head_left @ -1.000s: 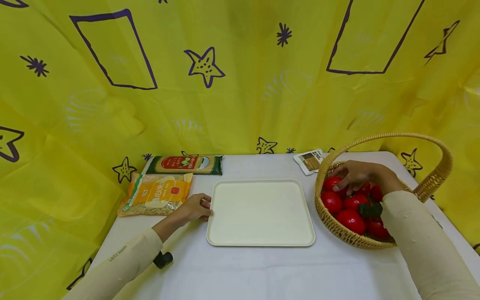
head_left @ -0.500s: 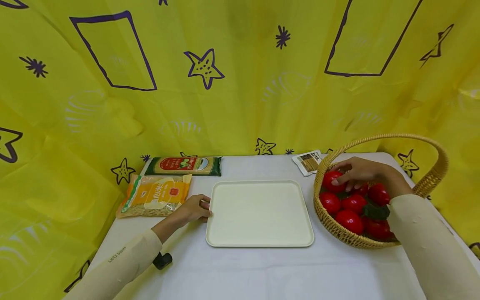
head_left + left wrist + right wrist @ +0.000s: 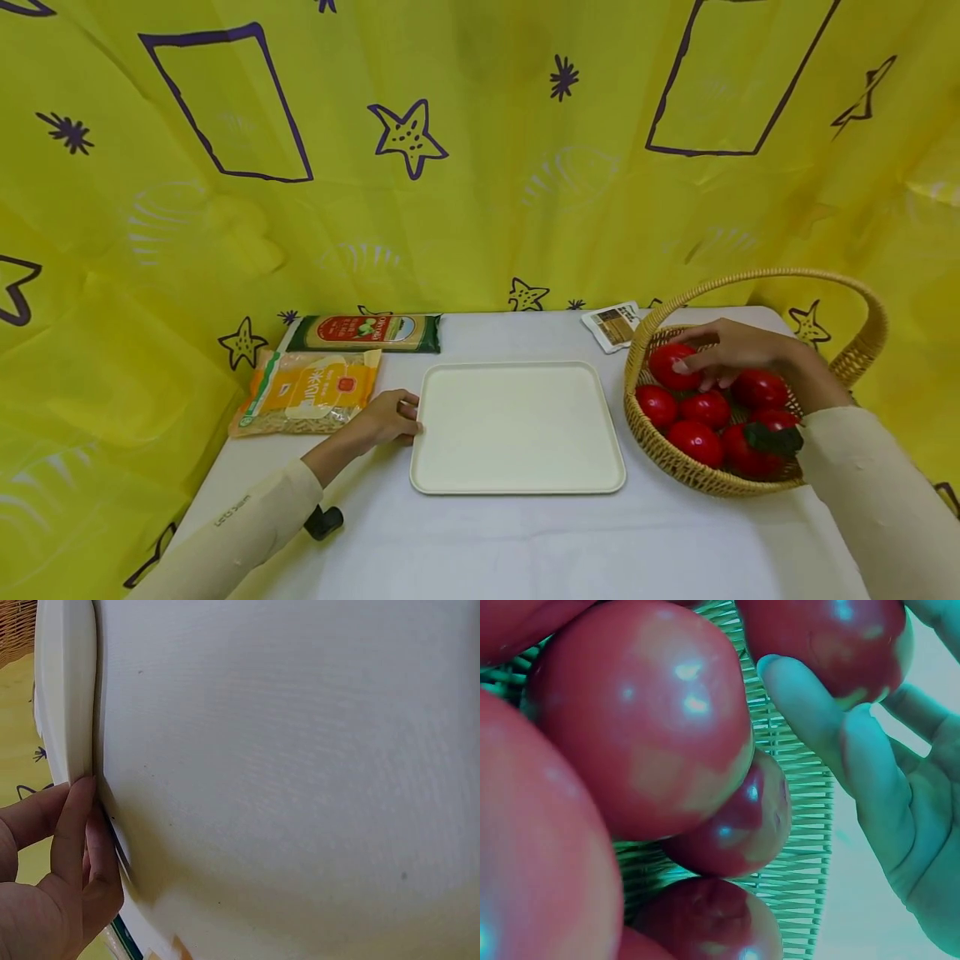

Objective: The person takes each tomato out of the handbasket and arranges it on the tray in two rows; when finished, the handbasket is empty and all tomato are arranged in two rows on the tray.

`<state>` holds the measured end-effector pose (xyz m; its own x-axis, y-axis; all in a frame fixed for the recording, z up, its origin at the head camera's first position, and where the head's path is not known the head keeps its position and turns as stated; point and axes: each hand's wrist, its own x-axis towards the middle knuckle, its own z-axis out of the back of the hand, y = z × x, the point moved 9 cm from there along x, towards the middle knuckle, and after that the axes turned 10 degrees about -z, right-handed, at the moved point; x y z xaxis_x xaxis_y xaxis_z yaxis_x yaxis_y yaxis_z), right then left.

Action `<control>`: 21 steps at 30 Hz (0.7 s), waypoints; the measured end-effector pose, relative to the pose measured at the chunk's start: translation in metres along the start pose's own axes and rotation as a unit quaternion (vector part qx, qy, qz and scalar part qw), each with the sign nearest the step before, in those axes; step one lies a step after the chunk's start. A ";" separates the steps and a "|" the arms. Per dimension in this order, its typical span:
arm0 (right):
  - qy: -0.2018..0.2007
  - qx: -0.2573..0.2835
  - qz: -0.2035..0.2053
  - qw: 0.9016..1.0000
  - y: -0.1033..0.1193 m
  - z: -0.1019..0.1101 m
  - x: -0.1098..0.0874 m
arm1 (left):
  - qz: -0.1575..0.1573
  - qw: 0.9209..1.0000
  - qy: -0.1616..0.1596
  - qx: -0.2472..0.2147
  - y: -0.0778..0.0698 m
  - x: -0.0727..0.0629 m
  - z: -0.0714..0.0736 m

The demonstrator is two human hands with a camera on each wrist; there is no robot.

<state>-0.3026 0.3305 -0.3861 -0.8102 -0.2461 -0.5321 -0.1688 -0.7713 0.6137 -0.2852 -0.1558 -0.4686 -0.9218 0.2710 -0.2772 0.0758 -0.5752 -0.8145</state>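
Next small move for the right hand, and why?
Probably raise the red fruit clear of the basket rim before moving sideways: the right hand has thumb and fingers around it, the rim stands between it and the tray, and the left hand already holds the tray's edge.

held red fruit (image 3: 825, 645): cut off, right wrist view top | basket (image 3: 654, 447): partly behind right sleeve (image 3: 877, 492) | packet (image 3: 613, 325): print too small

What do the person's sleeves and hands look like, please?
The left sleeve and right sleeve are long and cream-coloured. Small dark lettering runs along the left sleeve; none is visible on the right one. A small black piece shows beside the left sleeve; its attachment is unclear. The left hand and right hand wear no gloves.
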 end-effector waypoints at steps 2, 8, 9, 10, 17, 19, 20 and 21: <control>-0.003 0.000 0.002 1.000 -0.001 -0.001 -0.004 | -0.001 1.000 0.000 0.003 0.000 0.000 0.000; 0.000 0.006 0.007 1.000 -0.002 -0.005 -0.014 | 0.000 1.000 -0.003 0.004 0.000 0.000 0.000; -0.001 0.005 0.008 1.000 -0.002 -0.005 -0.015 | 0.002 1.000 -0.005 0.004 0.001 0.000 0.000; -0.002 0.005 0.010 1.000 -0.001 -0.006 -0.017 | 0.003 1.000 -0.006 0.004 0.001 0.001 0.000; -0.005 -0.006 0.038 0.999 0.006 -0.011 -0.028 | -0.002 1.000 -0.005 -0.002 0.002 0.001 0.000; 0.005 0.000 0.050 0.999 0.009 -0.015 -0.031 | -0.004 1.000 -0.005 -0.010 0.002 0.001 0.000; 0.010 0.006 0.055 0.998 0.010 -0.017 -0.033 | -0.005 1.000 -0.005 -0.015 0.001 0.001 0.000; 0.018 0.011 0.061 0.998 0.011 -0.019 -0.035 | -0.007 1.000 -0.005 -0.017 0.000 0.000 -0.001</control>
<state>-0.2655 0.3189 -0.3719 -0.8050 -0.3584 -0.4727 -0.0832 -0.7208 0.6882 -0.2853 -0.1554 -0.4692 -0.9266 0.2711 -0.2607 0.0754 -0.5451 -0.8350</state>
